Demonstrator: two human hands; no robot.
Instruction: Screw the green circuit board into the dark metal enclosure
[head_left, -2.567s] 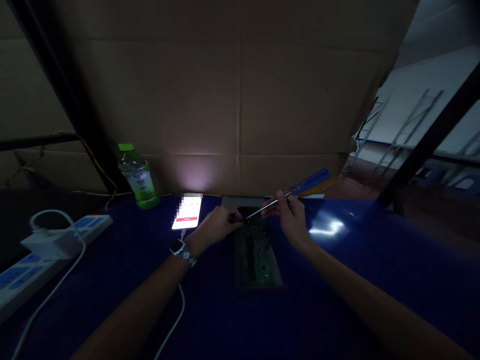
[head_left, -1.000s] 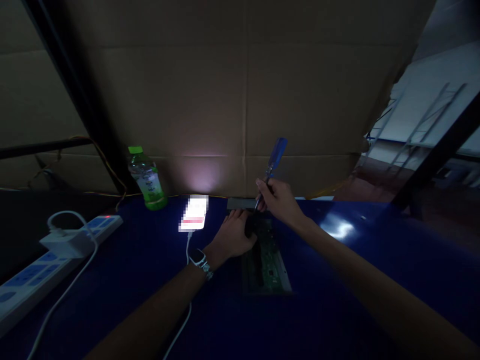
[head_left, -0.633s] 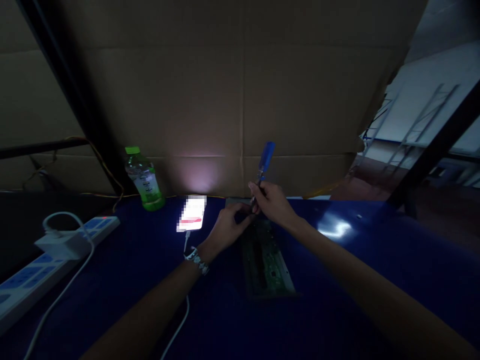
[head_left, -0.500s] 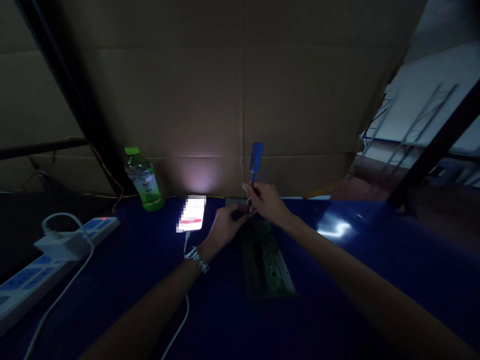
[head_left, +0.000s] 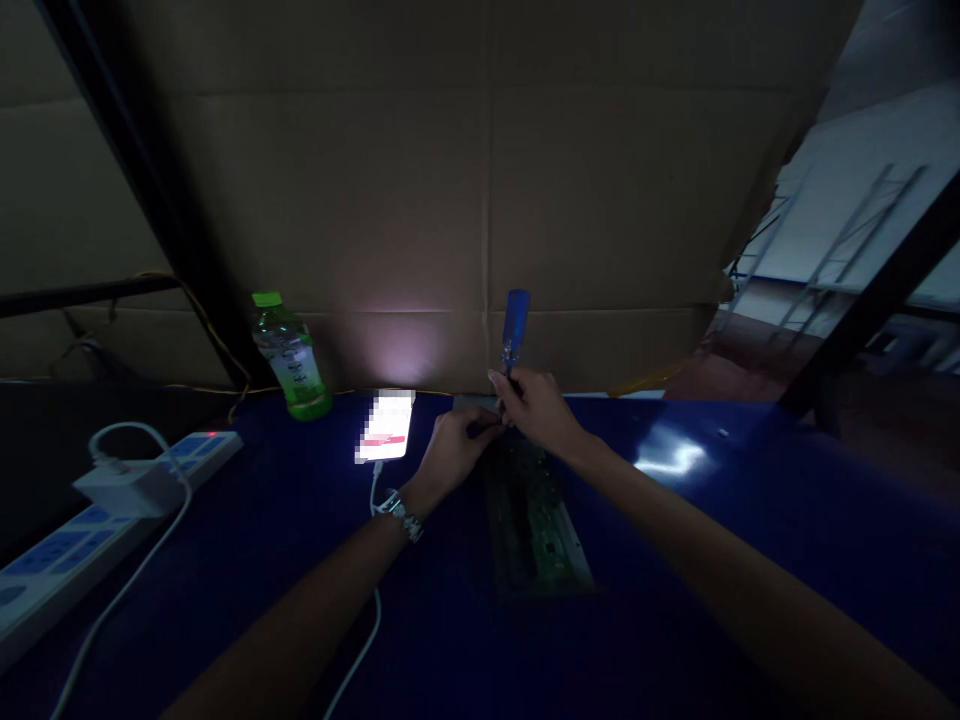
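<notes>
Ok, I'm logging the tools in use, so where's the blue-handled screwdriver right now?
In the head view, the screwdriver is just right of centre, nearly upright in the right hand, at the far end of the circuit board, beside the left hand.

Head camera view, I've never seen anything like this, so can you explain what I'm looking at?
There's no machine here, just a person's bare hands, seen from a camera worn on that person's head, looking forward and down. The right hand holds a screwdriver, blue handle up. The left hand is close by its lower end; the tip is hidden. Nearer the camera, a green circuit board lies on the blue table. To its left are a lit phone, a bottle and a power strip.
</notes>
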